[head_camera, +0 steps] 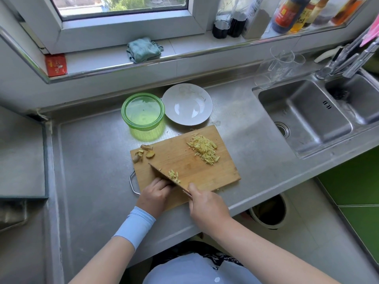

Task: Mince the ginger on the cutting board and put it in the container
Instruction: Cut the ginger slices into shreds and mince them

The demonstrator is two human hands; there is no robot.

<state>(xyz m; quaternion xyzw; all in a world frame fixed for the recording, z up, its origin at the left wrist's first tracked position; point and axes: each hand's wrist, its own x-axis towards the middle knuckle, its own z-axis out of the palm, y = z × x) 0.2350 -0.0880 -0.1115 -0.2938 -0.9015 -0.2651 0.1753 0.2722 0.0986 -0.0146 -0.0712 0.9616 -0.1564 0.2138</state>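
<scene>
1. Mincing looks partly done. A heap of ginger [203, 149] slivers lies at the far right of the board [184, 160]. A small pile [174, 175] sits against the knife [162, 174] near the front edge, and scraps [143, 153] lie at the far left corner.
2. The right hand [207, 206] is wrapped around the knife handle, with the blade's edge down on the board.
3. The left hand [154, 193] rests left of the blade, fingers curled. Whether they pin any ginger is hidden.
4. Likely left to do: chop the slivers finer, then move them.
5. A green container [143, 111] stands on the bench [92, 160] just beyond the board. No ginger shows inside.
6. A white plate [187, 104] to its right is bare.
</scene>
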